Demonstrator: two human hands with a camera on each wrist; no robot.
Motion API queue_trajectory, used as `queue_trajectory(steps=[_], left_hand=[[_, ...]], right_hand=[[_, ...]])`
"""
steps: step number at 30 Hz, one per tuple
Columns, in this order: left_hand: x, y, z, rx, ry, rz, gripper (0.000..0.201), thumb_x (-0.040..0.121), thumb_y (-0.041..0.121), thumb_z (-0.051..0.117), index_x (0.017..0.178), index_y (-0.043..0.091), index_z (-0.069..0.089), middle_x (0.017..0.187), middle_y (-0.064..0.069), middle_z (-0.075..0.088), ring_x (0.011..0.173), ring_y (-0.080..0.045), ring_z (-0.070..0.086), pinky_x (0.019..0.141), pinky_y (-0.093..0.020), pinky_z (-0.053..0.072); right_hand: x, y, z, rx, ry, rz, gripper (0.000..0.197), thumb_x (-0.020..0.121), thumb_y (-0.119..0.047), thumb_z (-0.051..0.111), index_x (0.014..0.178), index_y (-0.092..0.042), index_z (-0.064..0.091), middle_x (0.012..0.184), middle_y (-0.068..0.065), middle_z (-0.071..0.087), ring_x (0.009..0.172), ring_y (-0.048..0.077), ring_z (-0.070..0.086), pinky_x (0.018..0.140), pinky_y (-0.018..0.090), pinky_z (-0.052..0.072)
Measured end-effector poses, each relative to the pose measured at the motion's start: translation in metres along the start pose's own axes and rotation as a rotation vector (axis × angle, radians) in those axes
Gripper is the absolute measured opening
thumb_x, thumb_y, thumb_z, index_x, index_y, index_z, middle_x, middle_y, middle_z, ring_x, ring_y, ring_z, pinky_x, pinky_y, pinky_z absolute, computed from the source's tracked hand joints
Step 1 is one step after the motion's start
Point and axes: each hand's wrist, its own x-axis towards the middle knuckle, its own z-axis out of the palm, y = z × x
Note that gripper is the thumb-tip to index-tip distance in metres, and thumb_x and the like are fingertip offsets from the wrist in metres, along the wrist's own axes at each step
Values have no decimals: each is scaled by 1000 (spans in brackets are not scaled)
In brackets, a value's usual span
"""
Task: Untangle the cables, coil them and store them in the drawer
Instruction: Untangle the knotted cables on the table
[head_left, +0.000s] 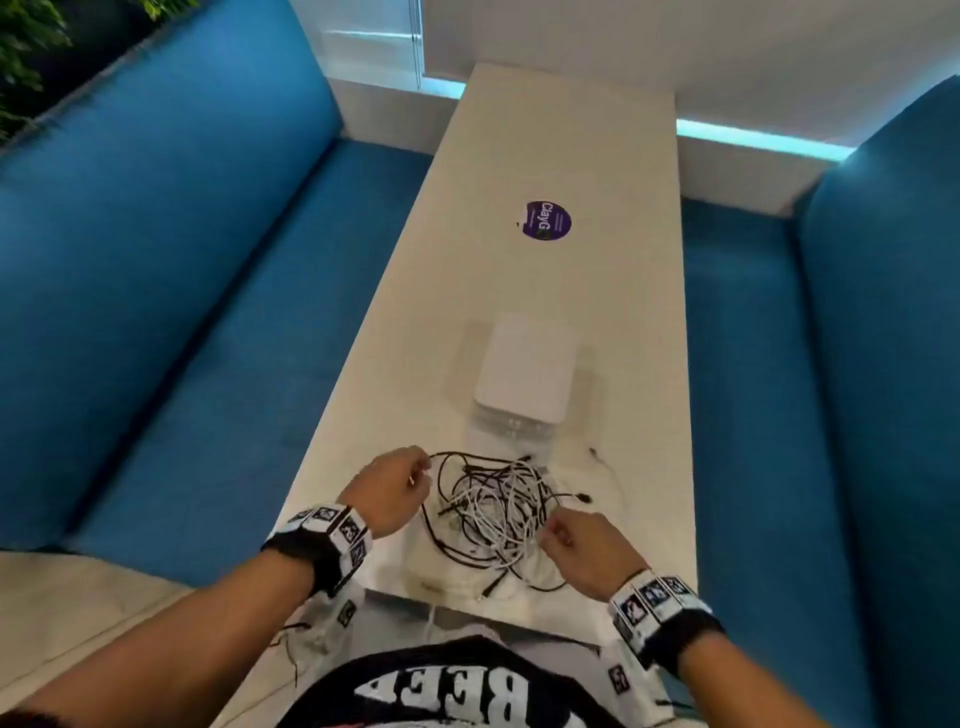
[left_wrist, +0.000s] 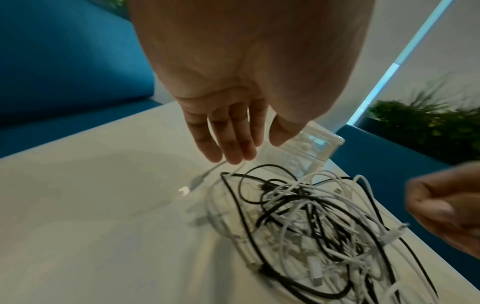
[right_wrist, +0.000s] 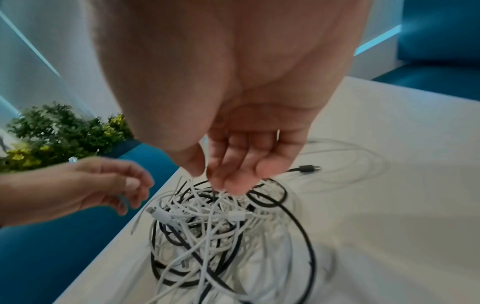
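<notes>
A tangle of black and white cables (head_left: 493, 512) (left_wrist: 311, 216) (right_wrist: 207, 226) lies at the near end of the white table (head_left: 571, 156). My left hand (head_left: 415, 475) (left_wrist: 241, 152) hovers at the pile's left edge and seems to pinch a white cable end that dangles from its fingertips. My right hand (head_left: 550, 530) (right_wrist: 213, 176) is at the pile's right side, thumb and fingers pinching white strands lifted from the heap. Just behind the pile stands a small clear drawer unit (head_left: 524, 374) (left_wrist: 311, 148) with a white top, its drawers closed.
A black plug (right_wrist: 307, 168) and a thin pale cable (right_wrist: 363, 156) lie loose to the right of the pile. A purple round sticker (head_left: 545, 221) sits farther up the table. Blue sofas (head_left: 182, 260) (head_left: 779, 364) flank both long sides.
</notes>
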Motion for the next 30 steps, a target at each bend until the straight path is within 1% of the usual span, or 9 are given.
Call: queue_trajectory(steps=[4, 6, 9, 13, 16, 20, 25, 28, 30], left_hand=[[20, 27, 8, 65, -19, 144, 24, 95, 29, 53, 116, 17, 57, 104, 3, 54, 95, -17, 49, 83, -30, 42], [28, 37, 14, 81, -42, 159, 27, 96, 29, 52, 119, 16, 56, 109, 0, 54, 102, -18, 48, 86, -31, 41], [39, 52, 18, 91, -105, 171, 31, 96, 29, 50, 124, 16, 55, 118, -3, 53, 111, -21, 48, 93, -36, 44], [44, 67, 26, 109, -136, 207, 32, 98, 30, 50, 128, 18, 52, 131, -1, 47, 116, -21, 49, 95, -36, 45], [47, 71, 36, 112, -154, 258, 40, 99, 31, 49, 138, 21, 48, 140, 2, 40, 118, -20, 51, 96, -36, 46], [50, 73, 49, 132, -185, 348, 41, 100, 28, 47, 141, 25, 51, 135, 4, 45, 110, -19, 57, 86, -28, 45], [59, 71, 64, 141, -152, 392, 32, 100, 26, 46, 130, 23, 57, 125, -1, 55, 107, -23, 59, 90, -37, 48], [57, 66, 75, 174, -86, 456, 37, 100, 24, 45, 136, 25, 52, 124, -2, 57, 106, -22, 58, 90, -39, 48], [55, 64, 81, 208, -66, 489, 38, 98, 20, 45, 135, 24, 53, 121, -2, 58, 105, -22, 57, 90, -40, 48]], right_hand=[[26, -7, -7, -47, 205, 80, 28, 92, -55, 44, 93, -27, 43, 78, -4, 63, 73, 21, 59, 59, 32, 43], [30, -4, -7, -28, 203, 123, 33, 92, -60, 40, 100, -28, 40, 79, -4, 64, 71, 21, 60, 59, 32, 45], [34, 1, -6, -80, 140, 139, 35, 95, -57, 39, 110, -26, 46, 88, -1, 67, 81, 23, 63, 64, 32, 48], [38, 2, -2, -98, 99, 81, 25, 98, -42, 42, 104, -23, 59, 93, 4, 67, 87, 27, 63, 67, 32, 48], [43, 1, 3, -41, 95, 42, 21, 98, -38, 46, 101, -23, 61, 89, 3, 68, 83, 25, 62, 67, 32, 48], [48, 1, 12, 23, 100, -18, 19, 96, -35, 48, 98, -22, 61, 83, 2, 68, 78, 23, 62, 69, 37, 51], [63, 7, 22, 53, 141, -95, 16, 92, -35, 50, 94, -25, 63, 79, -2, 66, 73, 19, 62, 67, 40, 53], [66, 11, 27, 33, 166, -120, 16, 92, -37, 53, 96, -26, 64, 84, -2, 69, 76, 19, 63, 68, 38, 53], [67, 12, 26, -14, 174, -144, 17, 91, -34, 53, 97, -24, 64, 89, 1, 71, 80, 22, 64, 71, 38, 53]])
